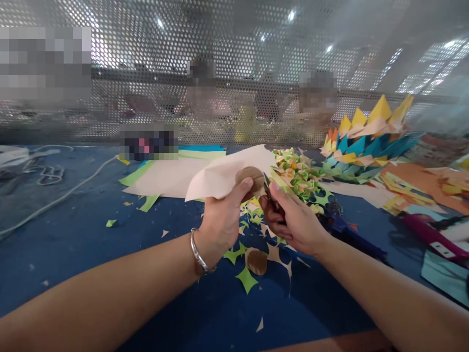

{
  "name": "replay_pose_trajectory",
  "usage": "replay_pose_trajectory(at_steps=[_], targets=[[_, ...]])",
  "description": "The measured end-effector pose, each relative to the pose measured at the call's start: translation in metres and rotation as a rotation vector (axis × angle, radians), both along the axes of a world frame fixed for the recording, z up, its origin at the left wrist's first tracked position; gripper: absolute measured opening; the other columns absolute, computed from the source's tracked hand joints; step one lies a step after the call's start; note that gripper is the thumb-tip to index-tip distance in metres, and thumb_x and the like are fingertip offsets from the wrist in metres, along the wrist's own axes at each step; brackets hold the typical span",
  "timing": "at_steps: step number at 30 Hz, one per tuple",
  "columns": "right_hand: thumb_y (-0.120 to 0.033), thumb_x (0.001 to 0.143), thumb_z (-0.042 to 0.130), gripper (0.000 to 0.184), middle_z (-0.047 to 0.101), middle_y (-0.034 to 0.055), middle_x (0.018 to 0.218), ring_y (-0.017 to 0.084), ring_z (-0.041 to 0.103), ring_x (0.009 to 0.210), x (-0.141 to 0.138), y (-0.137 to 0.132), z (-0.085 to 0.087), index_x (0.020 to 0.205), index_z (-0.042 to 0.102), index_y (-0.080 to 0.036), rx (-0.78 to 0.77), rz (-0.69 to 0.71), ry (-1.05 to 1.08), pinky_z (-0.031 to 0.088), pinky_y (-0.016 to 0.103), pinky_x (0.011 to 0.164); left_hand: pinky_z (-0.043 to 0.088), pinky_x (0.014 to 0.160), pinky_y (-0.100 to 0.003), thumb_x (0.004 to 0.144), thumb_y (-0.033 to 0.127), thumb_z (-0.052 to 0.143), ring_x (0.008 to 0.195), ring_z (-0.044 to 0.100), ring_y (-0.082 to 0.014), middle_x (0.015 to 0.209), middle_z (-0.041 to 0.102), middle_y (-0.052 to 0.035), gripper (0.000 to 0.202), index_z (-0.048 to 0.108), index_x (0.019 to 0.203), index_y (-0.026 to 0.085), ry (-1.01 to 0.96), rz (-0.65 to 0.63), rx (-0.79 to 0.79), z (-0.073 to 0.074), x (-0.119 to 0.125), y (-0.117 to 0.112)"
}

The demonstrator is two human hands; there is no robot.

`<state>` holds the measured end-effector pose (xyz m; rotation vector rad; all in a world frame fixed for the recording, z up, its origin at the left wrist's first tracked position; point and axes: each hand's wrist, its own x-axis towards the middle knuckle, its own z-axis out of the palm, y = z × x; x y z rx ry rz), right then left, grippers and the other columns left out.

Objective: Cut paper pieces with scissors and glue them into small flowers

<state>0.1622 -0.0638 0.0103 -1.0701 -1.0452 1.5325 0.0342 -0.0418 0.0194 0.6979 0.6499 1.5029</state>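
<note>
My left hand (223, 215) is closed on a pale peach paper sheet (220, 177), pressing a round brown disc (252, 179) against it with the thumb. My right hand (293, 220) is closed on dark-handled scissors (270, 195), whose blades point up at the disc's right edge. Both hands hover above a blue table (73, 234). Another brown disc (256, 261) lies on the table below them among green and peach paper scraps (246, 278).
A pile of small folded paper pieces (298, 176) lies behind my right hand. A spiky folded paper model (366, 139) stands at the right. Coloured sheets (172, 173) lie behind; white cords (47, 193) at left. A perforated metal screen (146, 88) runs behind the table, with people beyond it.
</note>
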Motion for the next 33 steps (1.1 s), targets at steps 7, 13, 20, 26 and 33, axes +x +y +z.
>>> replay_pose_trajectory(at_steps=[7,13,20,26,33], targets=[[-0.067,0.080,0.062,0.052,0.029,-0.0101,0.047,0.001,0.019,0.034,-0.005,0.001,0.001,0.066,0.049,-0.018,-0.033,-0.019,0.055,0.012,0.014,0.032,0.045,0.109,-0.045,0.066,0.019,0.079,0.122,0.060,-0.0309,0.112,0.071,-0.0122,0.037,0.068,0.100,0.011,0.026,-0.026,0.002,-0.002,-0.001,-0.005],[-0.065,0.082,0.061,0.052,0.028,-0.0100,0.046,0.001,0.017,0.034,-0.004,0.001,0.000,0.064,0.047,-0.018,-0.041,-0.009,0.070,0.011,0.015,0.032,0.048,0.106,-0.043,0.065,0.021,0.080,0.120,0.061,-0.0297,0.120,0.068,-0.0109,0.036,0.069,0.099,0.014,0.041,-0.044,-0.026,-0.001,-0.002,-0.005],[-0.064,0.084,0.059,0.051,0.027,-0.0101,0.046,0.001,0.017,0.034,-0.001,0.001,-0.002,0.065,0.049,-0.018,-0.075,-0.013,0.051,0.011,0.015,0.032,0.049,0.106,-0.046,0.066,0.025,0.081,0.121,0.060,-0.0331,0.120,0.069,-0.0145,0.040,0.070,0.102,0.012,0.110,-0.058,-0.049,0.000,-0.004,-0.004],[-0.062,0.085,0.059,0.049,0.025,-0.0105,0.047,0.002,0.017,0.036,0.005,0.001,-0.004,0.066,0.050,-0.018,-0.057,-0.004,0.017,0.012,0.015,0.032,0.053,0.101,-0.047,0.065,0.027,0.083,0.115,0.064,-0.0332,0.119,0.070,-0.0137,0.046,0.069,0.106,0.014,0.150,-0.041,-0.067,-0.001,-0.006,-0.003],[-0.067,0.080,0.062,0.053,0.024,-0.0112,0.045,0.002,0.015,0.035,0.008,0.003,0.000,0.064,0.048,-0.019,-0.049,-0.014,-0.053,0.011,0.017,0.032,0.052,0.103,-0.045,0.064,0.028,0.083,0.116,0.063,-0.0310,0.121,0.070,-0.0123,0.046,0.069,0.106,0.015,0.177,-0.034,-0.052,-0.004,-0.007,0.000]])
